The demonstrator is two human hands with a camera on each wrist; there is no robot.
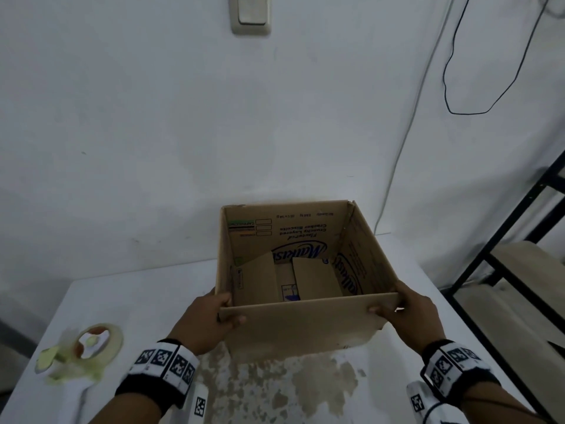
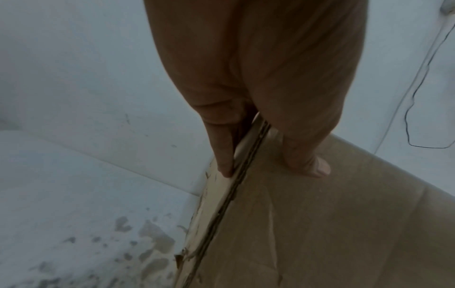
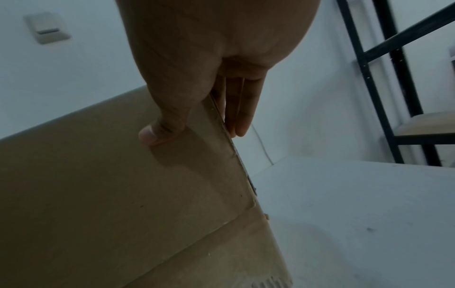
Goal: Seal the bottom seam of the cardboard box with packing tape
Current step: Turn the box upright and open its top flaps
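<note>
An open brown cardboard box [image 1: 302,328] with blue print inside stands on the white table [image 1: 146,289], its inner bottom flaps loose and slanted. My left hand [image 1: 214,316] grips the box's near left corner, thumb on the front wall [image 2: 320,224] and fingers [image 2: 221,152] along the left side. My right hand [image 1: 406,313] grips the near right corner the same way, thumb on the front wall [image 3: 110,194], fingers [image 3: 241,115] round the edge. A tape roll in a pale green dispenser [image 1: 82,353] lies at the table's front left.
The table's near part carries a patch of peeled, stained surface [image 1: 275,384]. A black metal shelf frame [image 1: 501,246] stands right of the table. A wall switch [image 1: 250,13] and hanging cables [image 1: 452,87] are on the white wall behind.
</note>
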